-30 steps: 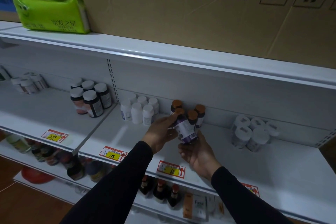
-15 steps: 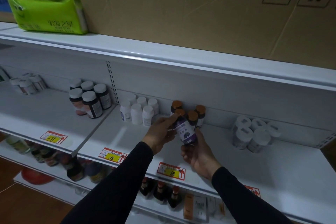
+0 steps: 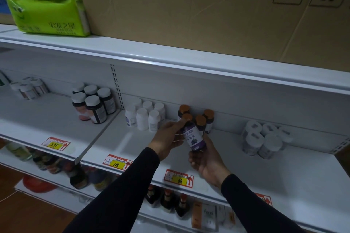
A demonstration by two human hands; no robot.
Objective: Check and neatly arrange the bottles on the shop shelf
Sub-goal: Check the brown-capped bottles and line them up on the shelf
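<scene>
A purple-labelled bottle (image 3: 193,138) with an orange cap is held tilted above the white shelf (image 3: 274,172), its label facing me. My left hand (image 3: 168,138) pinches it near the cap and upper side. My right hand (image 3: 206,159) cups its base from below with curled fingers. Right behind stand three more orange-capped bottles (image 3: 205,121) against the shelf's back wall. White bottles (image 3: 145,117) stand in a group to the left, and dark bottles with white caps (image 3: 92,104) further left.
Pale wrapped bottles (image 3: 263,140) stand at the right of the same shelf. Price tags (image 3: 179,178) line the front edge. A large cardboard box (image 3: 208,15) and green tissue packs (image 3: 47,13) sit on the shelf above. Sauce bottles (image 3: 166,202) fill the shelf below.
The purple-labelled bottle has been turned slightly in my hands, its label now more upright towards me. Both hands stay on it in nearly the same place.
</scene>
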